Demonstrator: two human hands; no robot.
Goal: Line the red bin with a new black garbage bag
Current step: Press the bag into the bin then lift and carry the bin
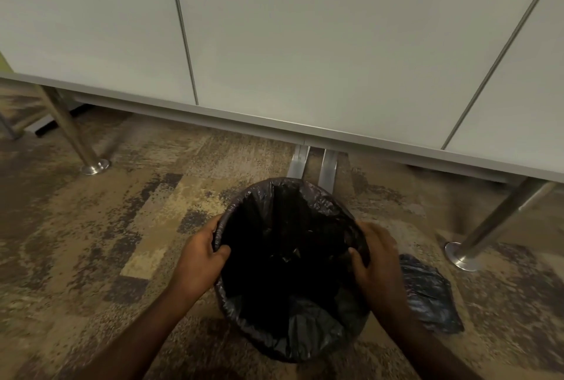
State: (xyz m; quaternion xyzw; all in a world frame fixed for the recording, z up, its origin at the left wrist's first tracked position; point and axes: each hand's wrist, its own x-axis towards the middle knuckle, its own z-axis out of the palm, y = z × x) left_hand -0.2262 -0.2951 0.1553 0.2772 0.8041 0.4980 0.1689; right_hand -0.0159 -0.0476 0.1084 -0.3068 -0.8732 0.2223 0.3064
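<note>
A black garbage bag lies inside a round bin on the carpet, its edge folded over the whole rim, so none of the bin's red shows. My left hand grips the bag at the rim's left side, thumb inside. My right hand grips the bag at the rim's right side, fingers curled over the plastic. The bag's inside is dark and creased.
A second crumpled black bag lies on the carpet just right of the bin. A white table stands beyond the bin, with metal legs at the left, the right and behind the bin.
</note>
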